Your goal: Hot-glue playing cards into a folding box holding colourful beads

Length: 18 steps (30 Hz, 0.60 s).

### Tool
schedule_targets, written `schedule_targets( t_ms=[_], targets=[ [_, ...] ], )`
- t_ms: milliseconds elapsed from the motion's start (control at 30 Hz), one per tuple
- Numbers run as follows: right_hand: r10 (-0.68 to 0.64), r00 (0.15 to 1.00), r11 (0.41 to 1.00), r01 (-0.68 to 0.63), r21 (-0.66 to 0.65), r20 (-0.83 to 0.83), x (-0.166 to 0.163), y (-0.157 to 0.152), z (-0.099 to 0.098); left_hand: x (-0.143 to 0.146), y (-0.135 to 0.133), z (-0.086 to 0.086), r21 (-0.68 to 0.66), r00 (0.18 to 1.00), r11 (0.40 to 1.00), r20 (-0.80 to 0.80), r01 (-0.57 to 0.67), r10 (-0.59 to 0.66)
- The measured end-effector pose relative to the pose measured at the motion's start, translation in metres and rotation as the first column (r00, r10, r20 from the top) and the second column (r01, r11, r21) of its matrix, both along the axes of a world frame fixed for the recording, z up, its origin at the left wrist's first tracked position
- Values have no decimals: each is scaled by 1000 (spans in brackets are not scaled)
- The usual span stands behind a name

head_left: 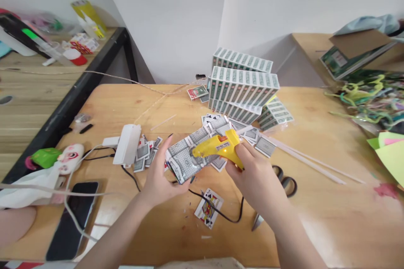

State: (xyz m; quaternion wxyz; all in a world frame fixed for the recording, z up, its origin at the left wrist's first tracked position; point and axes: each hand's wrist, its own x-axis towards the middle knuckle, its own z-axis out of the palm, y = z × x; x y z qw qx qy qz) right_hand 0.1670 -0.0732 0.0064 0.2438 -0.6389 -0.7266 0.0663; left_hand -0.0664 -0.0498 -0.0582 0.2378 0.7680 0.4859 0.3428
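My right hand (252, 172) is closed round the handle of a yellow glue gun (217, 147), whose nozzle points left onto a folded piece made of playing cards (189, 155). My left hand (162, 172) grips that card piece from below and the left, lifting it just above the wooden table (315, 201). The gun's black cord (227, 216) trails down across the table. A single face card (208, 208) lies flat under my hands.
Stacked card boxes (243, 88) stand at the back. Loose cards (145, 151) lie by a white power strip (127, 145). Scissors (285, 183) and glue sticks (309, 159) lie to the right, a phone (74, 218) at the left front, coloured paper (391, 155) at the far right.
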Motion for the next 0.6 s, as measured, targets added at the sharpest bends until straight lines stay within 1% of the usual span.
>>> schedule_targets(
  t_ms=[67, 167, 367, 467, 600],
  targets=[
    [-4, 999, 1000, 4, 4, 42, 2, -5, 1, -3, 3, 1, 2, 999, 1000, -21, 30, -30],
    [-17, 997, 1000, 17, 1, 74, 7, -11, 4, -6, 6, 2, -4, 998, 999, -35, 44, -44],
    [-87, 996, 996, 87, 22, 25, 5, -9, 5, -5, 8, 5, 40, 996, 998, -73, 55, -52],
    [-85, 996, 996, 85, 23, 36, 6, -8, 5, -4, 7, 7, 77, 995, 995, -75, 65, -59],
    [-55, 998, 998, 56, -34, 40, 12, -9, 4, -4, 7, 8, 122, 995, 989, -78, 79, -69]
  ],
)
